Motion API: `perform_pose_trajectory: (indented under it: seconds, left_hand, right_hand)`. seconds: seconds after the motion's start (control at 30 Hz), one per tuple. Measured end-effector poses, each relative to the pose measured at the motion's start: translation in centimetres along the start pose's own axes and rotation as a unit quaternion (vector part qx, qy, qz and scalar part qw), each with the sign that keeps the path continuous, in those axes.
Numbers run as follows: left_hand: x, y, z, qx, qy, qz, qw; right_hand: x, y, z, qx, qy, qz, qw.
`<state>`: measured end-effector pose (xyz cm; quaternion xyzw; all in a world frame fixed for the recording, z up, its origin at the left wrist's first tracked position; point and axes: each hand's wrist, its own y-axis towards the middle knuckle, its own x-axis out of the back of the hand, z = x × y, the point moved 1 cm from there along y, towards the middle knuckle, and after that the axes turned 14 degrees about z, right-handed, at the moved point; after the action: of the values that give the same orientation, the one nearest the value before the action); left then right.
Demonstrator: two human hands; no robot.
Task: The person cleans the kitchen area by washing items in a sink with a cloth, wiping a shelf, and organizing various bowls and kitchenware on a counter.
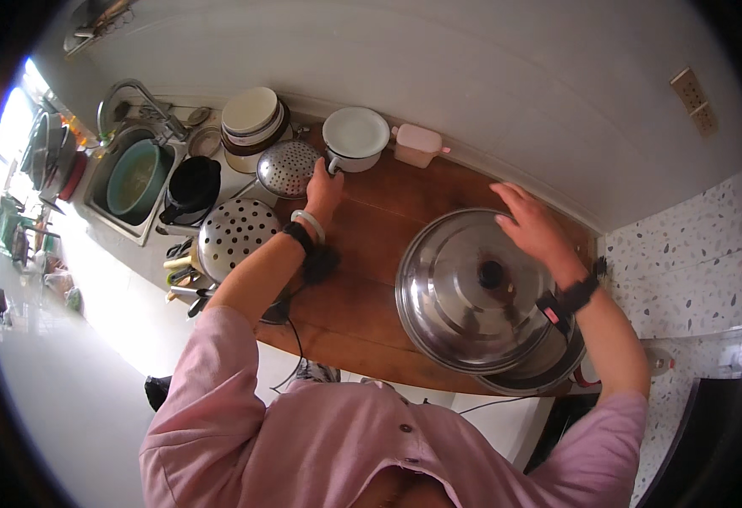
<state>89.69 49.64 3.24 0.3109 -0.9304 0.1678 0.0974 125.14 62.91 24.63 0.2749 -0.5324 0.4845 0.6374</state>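
Note:
My left hand (325,190) is at the handle side of a white enamel pot (356,136) with a pale lid, beside a perforated metal strainer (289,167). Its fingertips are near the pot's handle; whether they grip it I cannot tell. Over the far right edge of a large domed steel lid (453,305) hovers my right hand (526,222), fingers spread and nothing in them. The lid has a black knob and lies on a wide metal pan (536,374). Nearer my left forearm rests a larger perforated steel bowl (234,232).
At the left, a sink (94,206) holds a green basin (134,178) with water. Black pots (190,187), stacked bowls (250,111) and utensils (183,273) crowd that side. A pink-lidded container (418,143) stands by the wall. A cable (298,343) hangs over the wooden counter's (358,330) front edge.

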Motion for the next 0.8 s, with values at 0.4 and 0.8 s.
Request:
perform_pose_trajectory:
  seconds: [0.4,0.8]
  left_hand:
    - [0.0,3.8,1.6,0.097,-0.176,0.224,0.954]
    - [-0.6,-10.4,4.0,0.143,-0.156,0.312,0.926]
  right_hand:
    - [-7.9,24.3,-2.2,-0.096,-0.155,0.003,0.983]
    - [-11.1,27.9,-5.0,-0.143,-0.175,0.054,0.973]
